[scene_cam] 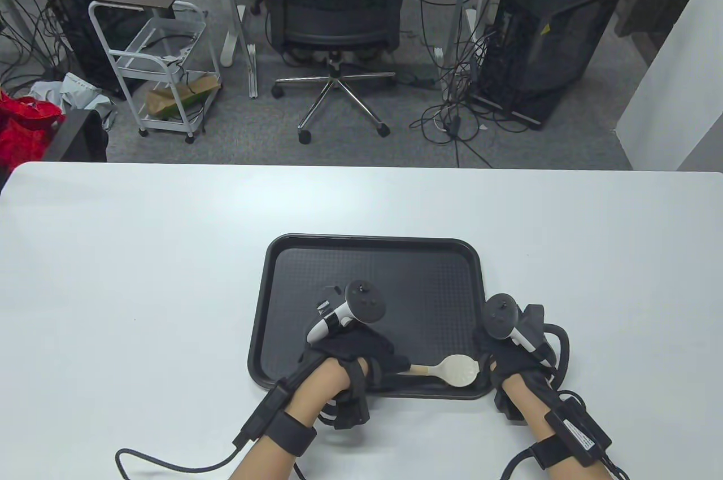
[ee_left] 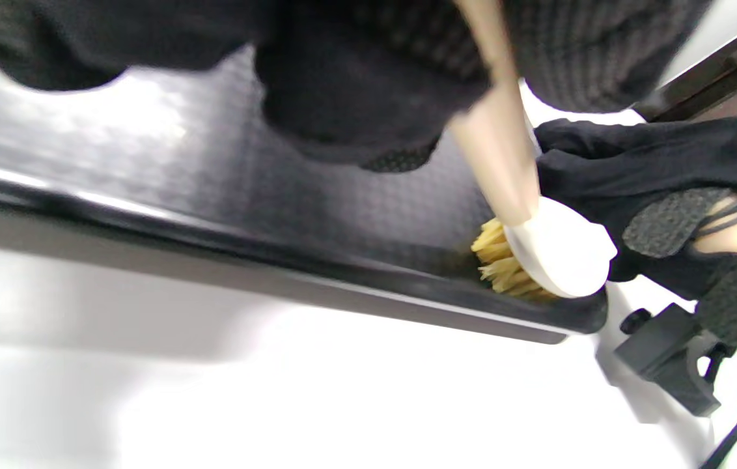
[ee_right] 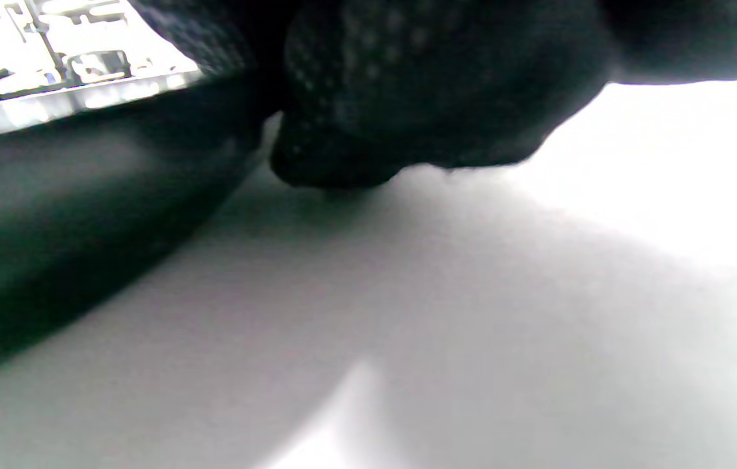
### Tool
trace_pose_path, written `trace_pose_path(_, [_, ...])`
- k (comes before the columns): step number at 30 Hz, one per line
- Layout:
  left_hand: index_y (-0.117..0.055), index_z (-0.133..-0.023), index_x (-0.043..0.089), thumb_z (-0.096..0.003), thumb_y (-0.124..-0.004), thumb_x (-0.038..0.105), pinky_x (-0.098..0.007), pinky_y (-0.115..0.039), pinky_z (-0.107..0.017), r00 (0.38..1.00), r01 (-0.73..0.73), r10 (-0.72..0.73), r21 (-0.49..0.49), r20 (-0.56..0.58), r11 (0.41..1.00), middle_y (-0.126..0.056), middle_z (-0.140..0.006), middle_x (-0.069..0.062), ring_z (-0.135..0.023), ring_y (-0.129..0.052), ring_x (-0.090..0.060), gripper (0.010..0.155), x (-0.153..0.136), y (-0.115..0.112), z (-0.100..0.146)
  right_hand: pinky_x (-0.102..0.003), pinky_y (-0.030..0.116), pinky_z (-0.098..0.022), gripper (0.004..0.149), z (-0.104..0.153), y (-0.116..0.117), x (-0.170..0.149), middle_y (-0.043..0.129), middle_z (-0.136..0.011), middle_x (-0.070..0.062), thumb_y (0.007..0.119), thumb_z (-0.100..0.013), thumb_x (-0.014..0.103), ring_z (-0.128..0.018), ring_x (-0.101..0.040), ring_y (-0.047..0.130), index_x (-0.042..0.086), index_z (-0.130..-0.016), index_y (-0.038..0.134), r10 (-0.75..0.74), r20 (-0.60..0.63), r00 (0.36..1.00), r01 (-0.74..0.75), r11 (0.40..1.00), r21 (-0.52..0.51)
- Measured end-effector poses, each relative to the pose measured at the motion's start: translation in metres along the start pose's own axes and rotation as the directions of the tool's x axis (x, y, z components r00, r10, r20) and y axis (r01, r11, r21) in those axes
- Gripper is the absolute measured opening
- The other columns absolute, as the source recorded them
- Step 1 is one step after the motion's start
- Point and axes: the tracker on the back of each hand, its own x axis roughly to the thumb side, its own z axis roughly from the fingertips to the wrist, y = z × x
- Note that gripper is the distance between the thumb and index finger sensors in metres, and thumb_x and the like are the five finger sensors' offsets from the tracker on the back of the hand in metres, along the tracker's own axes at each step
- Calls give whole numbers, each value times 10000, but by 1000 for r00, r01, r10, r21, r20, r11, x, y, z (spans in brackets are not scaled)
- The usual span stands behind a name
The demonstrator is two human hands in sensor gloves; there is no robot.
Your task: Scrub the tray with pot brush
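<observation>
A black textured tray [scene_cam: 373,271] lies on the white table in front of me. My left hand [scene_cam: 361,358] grips the wooden handle of a pot brush [scene_cam: 460,370]. The brush's white round head sits at the tray's near right corner. In the left wrist view the brush [ee_left: 557,251] has its yellow bristles down on the tray floor [ee_left: 225,182] by the near rim. My right hand [scene_cam: 508,356] holds the tray's right edge. In the right wrist view its gloved fingers [ee_right: 407,111] press at the tray's rim [ee_right: 82,215].
The white table [scene_cam: 141,276] stretches to both sides and behind the tray. Glove cables [scene_cam: 169,463] trail over its near edge. Beyond the far edge stand an office chair [scene_cam: 336,11], a white cart [scene_cam: 164,68] and computer towers.
</observation>
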Motion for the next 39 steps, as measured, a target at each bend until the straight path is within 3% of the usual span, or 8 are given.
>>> trace_pose_path(5, [-893, -757, 121, -362, -814, 597, -506, -825, -430, 995, 46, -52, -68, -82, 997, -1036, -410, -12, -160, -963, -225, 623, -18, 14, 7, -447, 827, -217, 593, 0, 0, 0, 974, -405, -55, 760, -471, 354, -159, -232, 961, 41, -950, 605, -1, 0, 1000, 1, 1000, 0])
trace_pose_path(12, [-892, -760, 116, -342, -841, 589, -517, -818, -440, 987, 27, -40, -86, -154, 996, -1039, -417, -21, -171, -966, -240, 633, -52, 37, 19, -446, 827, -217, 594, 0, 0, 0, 974, -404, -55, 759, -472, 355, -159, -232, 961, 41, -951, 604, -3, 0, 1000, 3, 1000, 1])
trace_pose_path(31, [-1021, -681, 142, -270, -962, 524, -561, -822, -419, 935, -95, 107, 50, -338, 994, -1081, -367, -74, -132, -971, -306, 564, -137, 81, 63, -446, 828, -217, 594, 0, 0, 0, 974, -405, -54, 759, -471, 356, -159, -231, 961, 42, -951, 603, -3, 0, 1000, 3, 1000, 1])
trace_pose_path(39, [-1064, -636, 125, -245, -1000, 498, -565, -828, -405, 890, -186, 231, 148, -394, 971, -1094, -330, -88, -108, -970, -321, 545, -188, 94, 94, -446, 827, -217, 594, 0, 0, -1, 974, -404, -54, 759, -471, 355, -159, -232, 961, 42, -951, 603, -4, 0, 1000, 4, 1000, 1])
